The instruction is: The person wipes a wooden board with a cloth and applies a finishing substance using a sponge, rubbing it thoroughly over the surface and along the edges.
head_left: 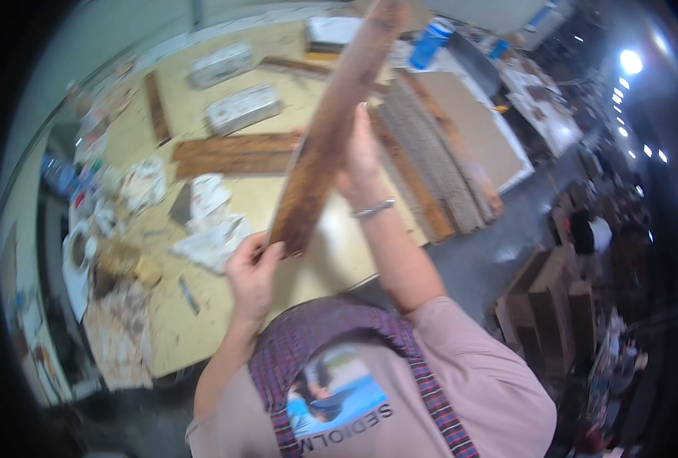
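A brown, wood-grained plank [322, 145] is held tilted above the table [167, 328], with its lower end near the near edge and its other end raised toward the far edge. This lower end is gripped by the fingers of the left hand [249, 269], the thumb being laid against its face. Farther up, the plank is supported by the right hand [360, 156]: the thumb is set along the right side, and fingertips are just seen at the opposite side, so the fingers are closed around it from beneath.

Two brown boards [201, 156] are laid flat on the middle of the table, partly covered by the held plank. Toward the right edge, grey and brown boards [431, 153] are set side by side, next to a cardboard sheet [472, 122]. Two silvery blocks [242, 109] are placed toward the far edge, and a dark strip [158, 108] is left near the far left corner. Crumpled white cloths [211, 248] are spread just beside the left hand. Toward the near left corner, a thin tool [189, 296] and a stained cloth [117, 336] are seen.
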`<control>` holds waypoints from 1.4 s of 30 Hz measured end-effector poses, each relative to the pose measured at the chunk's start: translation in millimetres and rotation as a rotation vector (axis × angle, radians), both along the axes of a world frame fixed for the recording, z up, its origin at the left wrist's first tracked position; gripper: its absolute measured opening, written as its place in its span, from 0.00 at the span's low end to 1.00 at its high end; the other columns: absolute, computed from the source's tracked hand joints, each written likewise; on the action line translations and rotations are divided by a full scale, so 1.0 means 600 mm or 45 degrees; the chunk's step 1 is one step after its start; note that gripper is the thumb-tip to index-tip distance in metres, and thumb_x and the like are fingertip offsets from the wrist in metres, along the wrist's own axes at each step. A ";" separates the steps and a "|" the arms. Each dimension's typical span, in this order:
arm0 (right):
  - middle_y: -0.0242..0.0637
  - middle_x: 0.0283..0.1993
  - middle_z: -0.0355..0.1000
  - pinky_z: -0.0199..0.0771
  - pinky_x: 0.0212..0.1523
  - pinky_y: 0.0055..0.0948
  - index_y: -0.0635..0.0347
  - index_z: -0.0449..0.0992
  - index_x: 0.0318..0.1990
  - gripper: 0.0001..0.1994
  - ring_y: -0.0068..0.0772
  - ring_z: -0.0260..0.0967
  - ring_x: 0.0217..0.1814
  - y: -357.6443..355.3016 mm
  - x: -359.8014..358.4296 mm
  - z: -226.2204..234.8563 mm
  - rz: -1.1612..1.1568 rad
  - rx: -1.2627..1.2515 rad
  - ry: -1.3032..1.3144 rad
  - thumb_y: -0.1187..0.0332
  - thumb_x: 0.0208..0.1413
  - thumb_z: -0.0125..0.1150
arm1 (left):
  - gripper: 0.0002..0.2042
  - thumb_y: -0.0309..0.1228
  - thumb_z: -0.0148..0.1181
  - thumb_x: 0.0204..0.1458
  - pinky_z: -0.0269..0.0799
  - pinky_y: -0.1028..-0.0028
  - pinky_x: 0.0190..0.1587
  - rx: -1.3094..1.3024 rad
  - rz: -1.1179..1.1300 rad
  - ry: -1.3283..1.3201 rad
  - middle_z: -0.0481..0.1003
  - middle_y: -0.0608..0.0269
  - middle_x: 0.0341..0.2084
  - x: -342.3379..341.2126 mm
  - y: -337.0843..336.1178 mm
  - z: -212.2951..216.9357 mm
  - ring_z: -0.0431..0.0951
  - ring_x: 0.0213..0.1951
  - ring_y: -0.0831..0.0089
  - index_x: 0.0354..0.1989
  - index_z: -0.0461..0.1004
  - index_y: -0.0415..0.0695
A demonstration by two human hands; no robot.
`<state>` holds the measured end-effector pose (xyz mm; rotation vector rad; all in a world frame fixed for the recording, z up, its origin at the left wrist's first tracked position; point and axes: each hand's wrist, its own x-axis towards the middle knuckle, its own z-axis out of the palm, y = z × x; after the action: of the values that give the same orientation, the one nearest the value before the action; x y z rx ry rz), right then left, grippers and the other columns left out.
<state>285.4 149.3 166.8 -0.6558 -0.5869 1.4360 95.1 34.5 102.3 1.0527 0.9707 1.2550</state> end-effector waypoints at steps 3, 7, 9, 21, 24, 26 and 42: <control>0.41 0.47 0.74 0.74 0.49 0.33 0.66 0.70 0.51 0.18 0.31 0.72 0.47 -0.014 -0.013 -0.044 -0.273 -0.039 -0.266 0.58 0.67 0.49 | 0.08 0.24 0.64 0.53 0.71 0.80 0.37 0.027 -0.160 0.322 0.78 0.68 0.29 -0.004 -0.006 -0.012 0.75 0.31 0.82 0.40 0.76 0.35; 0.38 0.50 0.74 0.71 0.53 0.30 0.65 0.69 0.56 0.19 0.28 0.71 0.50 -0.043 -0.018 -0.063 -0.247 -0.194 -0.377 0.59 0.67 0.51 | 0.08 0.26 0.60 0.57 0.72 0.78 0.44 -0.019 -0.176 0.274 0.78 0.66 0.35 -0.065 -0.015 -0.046 0.77 0.39 0.78 0.42 0.76 0.37; 0.38 0.51 0.73 0.71 0.53 0.29 0.67 0.69 0.56 0.20 0.28 0.71 0.49 -0.046 -0.014 -0.054 -0.167 -0.158 -0.469 0.59 0.66 0.52 | 0.08 0.27 0.55 0.61 0.71 0.77 0.46 -0.123 0.358 0.563 0.77 0.65 0.39 -0.150 0.008 -0.083 0.76 0.43 0.78 0.44 0.74 0.37; 0.36 0.44 0.76 0.72 0.45 0.26 0.69 0.73 0.50 0.14 0.23 0.70 0.43 -0.026 -0.089 -0.040 -0.003 -0.099 -0.463 0.65 0.64 0.55 | 0.30 0.38 0.68 0.47 0.71 0.60 0.51 -0.414 1.036 1.389 0.70 0.52 0.53 -0.326 0.074 -0.181 0.74 0.50 0.58 0.58 0.67 0.40; 0.38 0.45 0.76 0.70 0.46 0.25 0.71 0.73 0.50 0.15 0.23 0.69 0.43 -0.013 -0.088 -0.048 0.018 -0.029 -0.531 0.66 0.64 0.54 | 0.29 0.26 0.66 0.47 0.71 0.66 0.52 0.011 0.744 0.682 0.71 0.55 0.53 -0.322 0.075 -0.192 0.74 0.50 0.67 0.60 0.66 0.38; 0.38 0.44 0.76 0.70 0.46 0.26 0.72 0.73 0.49 0.15 0.23 0.69 0.43 -0.009 -0.083 -0.051 0.019 -0.062 -0.522 0.67 0.64 0.54 | 0.29 0.19 0.64 0.45 0.70 0.70 0.54 0.051 0.400 0.353 0.71 0.57 0.52 -0.203 0.045 -0.043 0.73 0.50 0.72 0.60 0.66 0.37; 0.42 0.40 0.75 0.71 0.43 0.29 0.75 0.72 0.45 0.14 0.28 0.69 0.40 0.039 -0.042 -0.045 -0.279 -0.059 -0.566 0.68 0.63 0.55 | 0.27 0.21 0.64 0.33 0.68 0.64 0.47 0.827 -0.347 1.044 0.72 0.53 0.41 -0.081 -0.035 0.015 0.71 0.42 0.57 0.49 0.74 0.40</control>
<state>260.5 172.8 140.1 -1.0559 -0.7999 1.1045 46.4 13.6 111.4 2.2388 0.9674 0.9123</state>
